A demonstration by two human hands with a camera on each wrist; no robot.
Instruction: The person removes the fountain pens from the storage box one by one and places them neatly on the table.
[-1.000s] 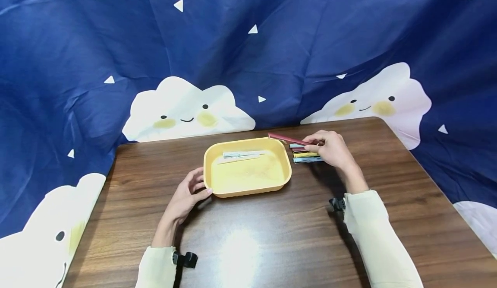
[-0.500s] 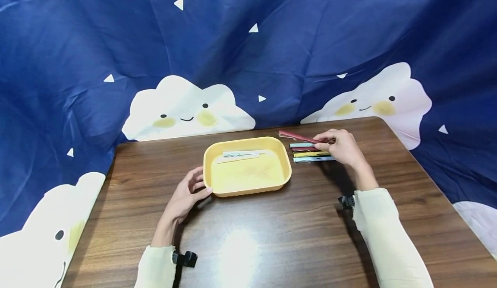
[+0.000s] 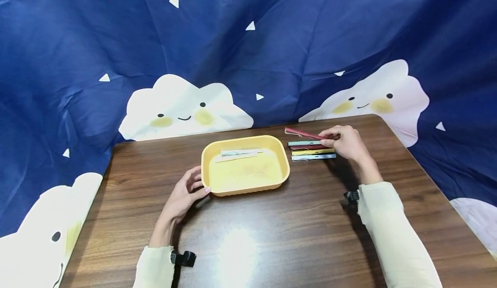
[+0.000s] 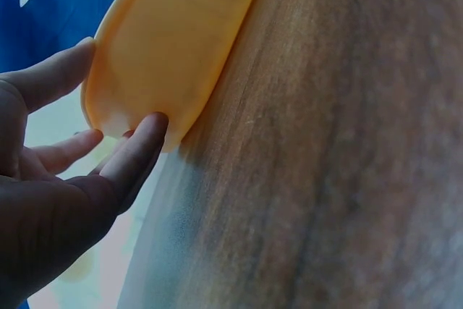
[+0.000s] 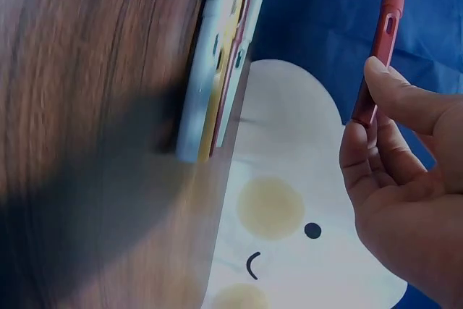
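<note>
There are one left hand (image 3: 186,192), one right hand (image 3: 347,142), one yellow tray (image 3: 248,190), one red pen (image 3: 304,133), one teal pen (image 3: 304,143), one dark red pen (image 3: 308,147), one yellow pen (image 3: 313,152), one blue pen (image 3: 313,157) and, it seems, two pale pens (image 3: 237,153), seven in all.

Pinched near one end in the right hand's grip (image 3: 347,143), a red pen (image 3: 306,133) hung slightly tilted above the tabletop (image 3: 287,223). Four more pens (image 3: 311,152), pale green, dark red, yellow and light blue, lay side by side near it. Beside them stood the yellow tray (image 3: 248,190), holding pale pens (image 3: 241,152), its near-left corner touching the left hand's grip (image 3: 185,194).
</note>
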